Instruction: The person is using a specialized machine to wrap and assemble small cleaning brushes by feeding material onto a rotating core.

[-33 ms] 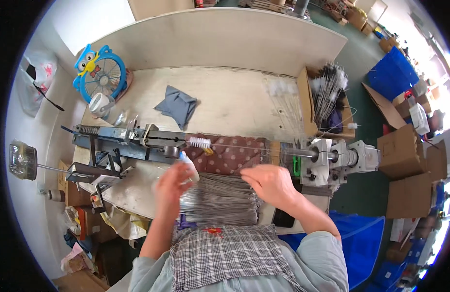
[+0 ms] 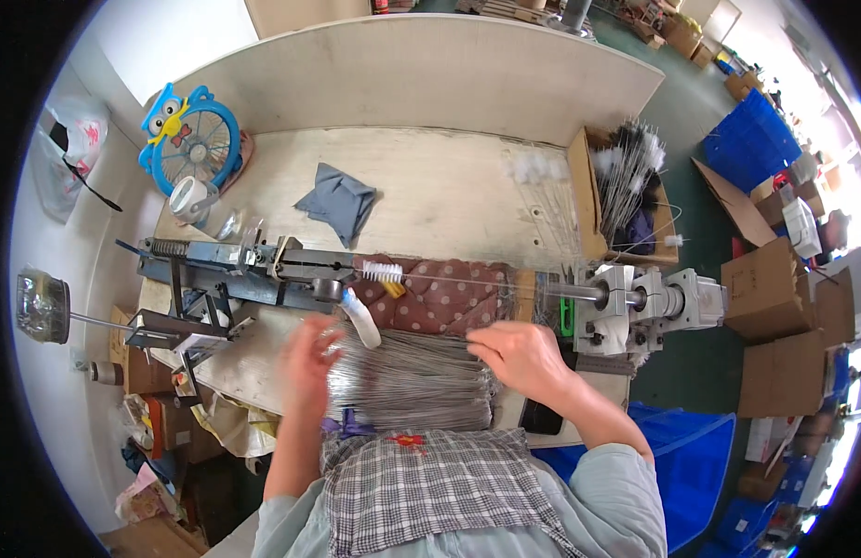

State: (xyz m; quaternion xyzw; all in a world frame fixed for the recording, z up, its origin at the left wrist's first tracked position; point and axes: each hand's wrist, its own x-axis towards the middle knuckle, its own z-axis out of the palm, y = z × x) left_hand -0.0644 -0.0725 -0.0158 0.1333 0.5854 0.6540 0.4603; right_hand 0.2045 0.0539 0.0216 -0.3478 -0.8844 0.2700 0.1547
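Observation:
A bottle brush with white bristles and a twisted wire stem lies level between the dark metal fixture on the left and the spindle machine on the right. My left hand hovers by the left end of a bundle of thin metal wires, its fingers smeared by motion. A white tube with a blue tip is near it. Over the bundle's right end is my right hand, thumb and fingers drawn together toward the left. Whatever they hold, if anything, is too small to make out.
A polka-dot cloth lies behind the wires, a grey cloth farther back. At far left stands a blue fan. A cardboard box of brushes sits back right. A dark flat object and blue bin are near right.
My left hand has moved left and slightly toward me, uncovering more of the white tube. My right hand has shifted a little to the right and toward me.

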